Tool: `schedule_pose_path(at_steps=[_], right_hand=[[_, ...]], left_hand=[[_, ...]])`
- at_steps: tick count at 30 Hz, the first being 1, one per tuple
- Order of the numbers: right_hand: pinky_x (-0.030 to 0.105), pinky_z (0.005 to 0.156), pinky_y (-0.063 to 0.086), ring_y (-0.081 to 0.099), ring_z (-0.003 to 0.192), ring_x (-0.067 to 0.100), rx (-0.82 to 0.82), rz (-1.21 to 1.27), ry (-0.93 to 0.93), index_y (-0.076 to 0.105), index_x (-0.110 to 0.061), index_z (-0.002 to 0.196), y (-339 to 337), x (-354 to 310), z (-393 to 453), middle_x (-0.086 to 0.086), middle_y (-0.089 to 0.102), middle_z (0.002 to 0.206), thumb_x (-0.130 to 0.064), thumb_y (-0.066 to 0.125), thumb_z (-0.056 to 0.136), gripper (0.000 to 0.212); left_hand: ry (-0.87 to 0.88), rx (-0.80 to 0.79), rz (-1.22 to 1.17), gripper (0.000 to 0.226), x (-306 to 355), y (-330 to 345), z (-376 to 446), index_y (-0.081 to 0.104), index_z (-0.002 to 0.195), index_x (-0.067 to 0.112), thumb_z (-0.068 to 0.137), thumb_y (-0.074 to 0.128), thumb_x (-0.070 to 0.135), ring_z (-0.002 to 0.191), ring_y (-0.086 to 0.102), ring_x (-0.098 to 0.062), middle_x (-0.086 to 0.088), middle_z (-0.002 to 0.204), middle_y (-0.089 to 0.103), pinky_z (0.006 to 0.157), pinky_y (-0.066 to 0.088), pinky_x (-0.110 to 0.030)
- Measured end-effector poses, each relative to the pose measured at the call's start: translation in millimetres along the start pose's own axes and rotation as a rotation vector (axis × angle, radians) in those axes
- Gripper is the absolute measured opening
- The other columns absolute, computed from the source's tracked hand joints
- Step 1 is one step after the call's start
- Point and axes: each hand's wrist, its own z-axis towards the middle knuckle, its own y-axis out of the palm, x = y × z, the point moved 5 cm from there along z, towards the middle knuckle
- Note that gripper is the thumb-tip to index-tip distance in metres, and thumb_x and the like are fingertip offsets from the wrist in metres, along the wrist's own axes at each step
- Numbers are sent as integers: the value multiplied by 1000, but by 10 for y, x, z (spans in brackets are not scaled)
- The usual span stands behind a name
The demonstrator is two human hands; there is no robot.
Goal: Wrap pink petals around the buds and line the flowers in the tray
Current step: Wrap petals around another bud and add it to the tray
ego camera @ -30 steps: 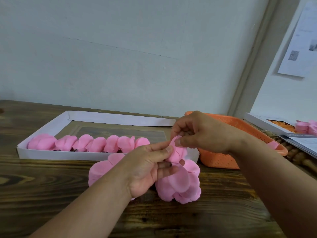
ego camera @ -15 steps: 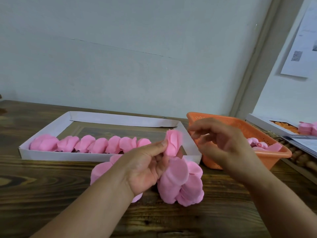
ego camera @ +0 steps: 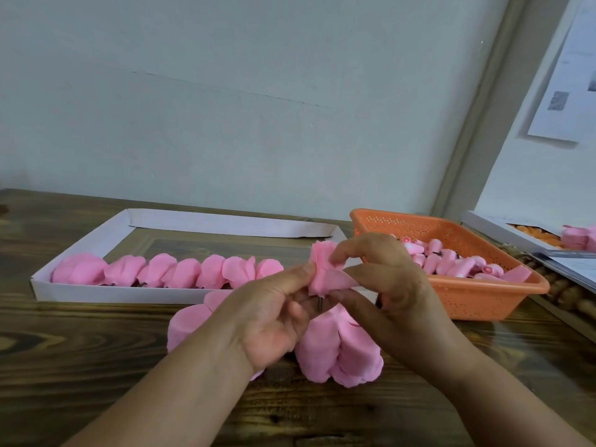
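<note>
At 9 o'clock a white tray [ego camera: 96,250] lies on the wooden table [ego camera: 80,366], with a row of finished pink flowers [ego camera: 167,271] lined along its near wall. Toward the centre, the left hand [ego camera: 271,317] comes in from 7 o'clock, its thumb and curled fingers pinching the base of a half-wrapped flower [ego camera: 324,274] held above the table; a short dark stem shows below it. Under both hands, at 6 o'clock, a heap of loose pink petals [ego camera: 338,350] rests on the wood. The right hand [ego camera: 383,288] enters from 5 o'clock, its fingers curled, forefinger and thumb pinching a petal against the flower's right side. At 3 o'clock an orange basket [ego camera: 483,298] holds pink buds [ego camera: 451,262], just beside the tray's right end. Farther right a second box [ego camera: 490,225] is cut off by the frame edge
</note>
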Motion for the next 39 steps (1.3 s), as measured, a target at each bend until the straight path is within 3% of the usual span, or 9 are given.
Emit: schedule_pose_path(at_steps=[3, 8, 12, 15, 19, 30, 33, 36, 39], right_hand=[[38, 88, 41, 57, 89, 21, -8, 6, -26, 73, -15, 76, -19, -14, 66, -2, 66, 90, -16, 64, 82, 11], [49, 98, 37, 56, 98, 12, -111, 158, 135, 74, -13, 78, -17, 74, 125, -7, 66, 92, -21, 68, 75, 10], [32, 93, 39, 51, 98, 5, -163, 131, 184, 75, -11, 78, 27, 81, 159, -7, 64, 92, -29, 68, 73, 21], [35, 97, 38, 54, 95, 4, -128, 205, 216, 72, -10, 73, 6, 118, 179, -7, 67, 89, -11, 71, 75, 3], [37, 104, 37, 60, 95, 6, -56, 289, 307, 67, -23, 71, -34, 167, 171, -6, 70, 88, 4, 71, 74, 27], [16, 90, 36, 54, 91, 9, -184, 195, 173, 71, -6, 73, 12, 88, 235, 4, 65, 86, -8, 76, 71, 6], [22, 92, 39, 58, 87, 8, -144, 254, 189, 70, -9, 69, -5, 103, 245, -1, 68, 81, 2, 73, 73, 12], [42, 105, 34, 60, 90, 12, -151, 237, 232, 70, -6, 73, 12, 161, 239, -1, 68, 83, 1, 72, 75, 7], [28, 98, 38, 57, 88, 9, -191, 191, 187, 69, -7, 74, 39, 124, 254, 1, 65, 82, -19, 72, 71, 13]], left_hand=[[-6, -49, -1, 18, 5, 40, -25, 76, 67, -3, 70, 61, 8, 56, 70, -17, -19, 77, 72, 30, 39, -11], [55, -32, -34, 32, 27, -9, 26, 67, 100, -8, 72, 63, 6, 68, 71, -21, -21, 92, 72, 46, 54, -17], [73, -42, 38, 19, 35, -6, 19, 72, 88, -5, 70, 66, 0, 64, 70, -15, -14, 81, 72, 47, 55, -18], [76, -72, 48, 18, 34, 11, 19, 76, 78, -3, 65, 65, 2, 70, 72, -18, -15, 82, 72, 48, 55, -17], [97, -123, -12, 24, 51, 38, 22, 75, 85, -6, 67, 63, 3, 82, 73, -24, -20, 98, 72, 68, 60, -29], [96, -80, -28, 23, 41, 44, -3, 73, 82, -12, 65, 61, -2, 69, 72, -21, -20, 86, 72, 67, 61, -33], [94, -112, -34, 24, 50, 63, -12, 72, 86, -12, 69, 60, 0, 82, 73, -23, -23, 99, 71, 71, 60, -33], [93, -123, -25, 25, 53, 62, -15, 72, 90, -11, 72, 60, 1, 86, 73, -24, -23, 103, 71, 73, 60, -33], [109, -116, -24, 20, 53, 74, -25, 75, 77, -8, 74, 58, 2, 74, 74, -26, -21, 89, 73, 61, 60, -31]])
